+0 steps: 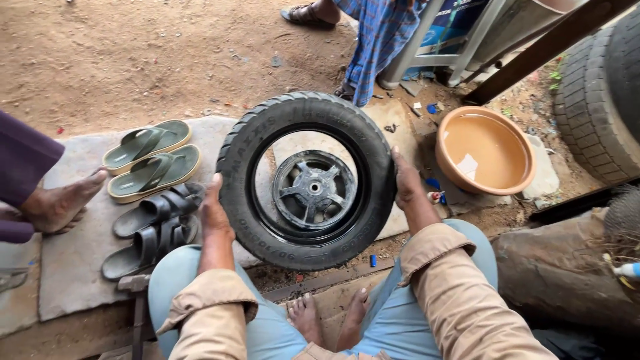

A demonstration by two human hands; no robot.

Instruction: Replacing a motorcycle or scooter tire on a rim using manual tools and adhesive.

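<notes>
I hold a black rubber tyre (248,147) upright in front of my knees. My left hand (215,212) grips its lower left side, thumb on the tread. My right hand (404,179) presses against its right side. Through the tyre's opening I see a black spoked wheel rim (313,189) lying flat on a stone slab (73,260). My bare feet (327,320) rest on the ground between my legs.
Two green flip-flops (150,157) and two dark sandals (155,230) lie on the slab at left. Another person's bare foot (60,203) is at far left. An orange basin (485,151) sits at right, large tyres (603,100) beyond it. A person in a checked cloth (377,37) stands behind.
</notes>
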